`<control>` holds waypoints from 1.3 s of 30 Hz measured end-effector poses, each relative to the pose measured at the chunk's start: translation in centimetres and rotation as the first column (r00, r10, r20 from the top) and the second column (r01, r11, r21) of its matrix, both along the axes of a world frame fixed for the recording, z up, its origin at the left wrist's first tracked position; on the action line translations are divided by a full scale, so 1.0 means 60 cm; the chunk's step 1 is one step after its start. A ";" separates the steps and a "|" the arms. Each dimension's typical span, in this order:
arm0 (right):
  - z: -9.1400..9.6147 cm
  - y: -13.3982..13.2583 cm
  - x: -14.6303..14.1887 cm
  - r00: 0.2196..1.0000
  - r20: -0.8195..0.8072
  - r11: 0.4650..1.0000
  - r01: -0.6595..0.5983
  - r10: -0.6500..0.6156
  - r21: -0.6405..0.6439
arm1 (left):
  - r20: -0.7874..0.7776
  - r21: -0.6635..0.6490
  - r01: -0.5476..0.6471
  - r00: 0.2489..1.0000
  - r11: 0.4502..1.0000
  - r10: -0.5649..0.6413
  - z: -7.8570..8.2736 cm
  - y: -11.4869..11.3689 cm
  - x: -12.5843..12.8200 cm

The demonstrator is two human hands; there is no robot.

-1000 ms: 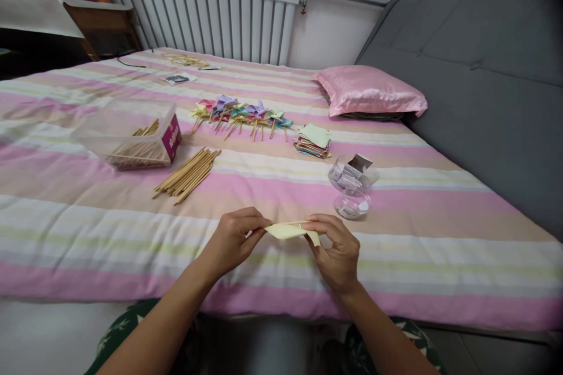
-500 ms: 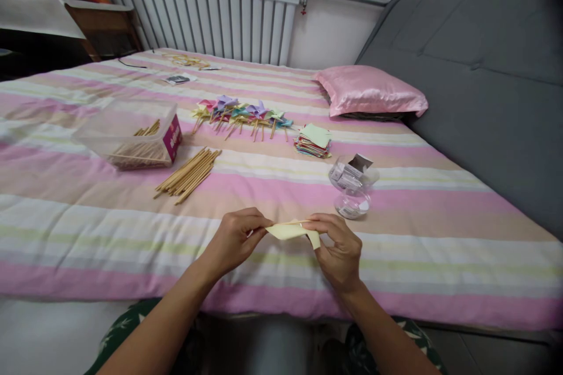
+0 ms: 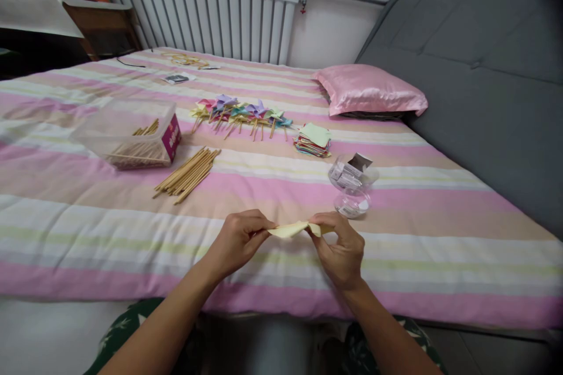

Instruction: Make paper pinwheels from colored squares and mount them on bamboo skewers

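Note:
A small pale yellow paper piece (image 3: 290,228) is held between both hands just above the striped bedspread (image 3: 132,228). My left hand (image 3: 237,240) pinches its left end with thumb and fingers closed. Its right end is pinched by my right hand (image 3: 341,249), fingers curled round the fold. Behind the hands lie a loose bundle of wooden sticks (image 3: 187,173), a stack of coloured paper squares (image 3: 313,140) and a row of finished paper pinwheels (image 3: 241,112).
A clear plastic box (image 3: 127,135) with sticks in it sits at the left. A small glass bowl (image 3: 352,184) holding small packets stands just beyond my right hand. A pink pillow (image 3: 367,91) and grey headboard (image 3: 484,70) lie right; a radiator (image 3: 197,17) behind.
The paper has flattened and risen slightly at its right end as my right hand's fingers shifted on the fold. Both hands stay in the same place.

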State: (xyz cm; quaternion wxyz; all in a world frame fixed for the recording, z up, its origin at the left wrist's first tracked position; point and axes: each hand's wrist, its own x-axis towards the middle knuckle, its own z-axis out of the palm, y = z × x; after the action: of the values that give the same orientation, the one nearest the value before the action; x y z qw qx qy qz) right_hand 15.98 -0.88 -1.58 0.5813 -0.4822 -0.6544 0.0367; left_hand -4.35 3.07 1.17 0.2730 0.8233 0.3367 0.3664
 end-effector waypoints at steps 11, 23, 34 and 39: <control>-0.015 0.022 0.012 0.954 -0.299 0.948 -0.091 -0.005 -0.305 | -0.173 -0.197 -0.055 0.985 0.979 0.021 -0.003 0.011 -0.010; -0.009 0.028 0.019 0.658 -0.752 0.876 -0.383 0.037 -0.292 | 0.077 -0.601 -0.066 0.987 0.796 0.140 -0.009 0.009 0.001; -0.012 0.026 0.006 0.595 -0.791 0.867 -0.308 -0.146 -0.392 | 0.255 -0.742 0.054 0.944 0.668 0.207 -0.032 -0.019 0.053; -0.011 0.024 0.006 0.595 -0.790 0.847 -0.336 -0.147 -0.411 | 0.252 -0.745 0.055 0.946 0.664 0.204 -0.031 -0.021 0.054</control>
State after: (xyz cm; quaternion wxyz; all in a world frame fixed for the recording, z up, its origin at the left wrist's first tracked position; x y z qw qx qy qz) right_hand 16.36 0.58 -2.23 0.6545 -0.5147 -0.3144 0.4559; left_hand -1.12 1.83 -0.71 0.6191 0.5562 0.4425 0.3341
